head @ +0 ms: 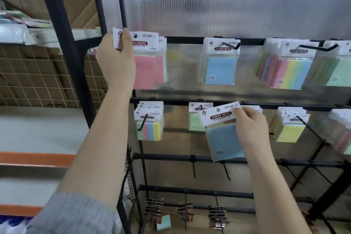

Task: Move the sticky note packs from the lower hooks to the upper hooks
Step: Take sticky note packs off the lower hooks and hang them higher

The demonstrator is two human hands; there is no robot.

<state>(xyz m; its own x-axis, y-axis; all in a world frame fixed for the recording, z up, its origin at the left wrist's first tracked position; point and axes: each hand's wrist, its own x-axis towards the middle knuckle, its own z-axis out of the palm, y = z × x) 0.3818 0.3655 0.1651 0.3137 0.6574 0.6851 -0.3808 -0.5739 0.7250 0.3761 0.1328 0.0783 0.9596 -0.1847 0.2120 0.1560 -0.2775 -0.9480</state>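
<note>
Lower left of the frame: we see a grey knitted sleeve [76, 214], nearest to us, its bare forearm running up toward centre left.

Right of centre: the right hand [250, 129] pinches the white header card of a blue sticky note pack [224, 142] between thumb and fingers. The pack tilts, clear of any hook, in front of the lower rail [171, 101]. Just behind it a green pack [194, 123] hangs on that rail.

Upper left of centre: the left hand [115, 61] grips the header of a pink sticky note pack [144, 70] at the upper rail [186, 40], thumb over the card's left corner. Whether its hole sits on a hook we cannot tell.

Farther along the upper rail: a blue pack [220, 70] at centre, a striped multicolour pack [292, 74] at right, each on a black hook.

Lower rail, left: a stack of striped packs [150, 129]. Right: a yellow pack [290, 132].

Behind everything: a ribbed translucent panel [228, 2].
</note>
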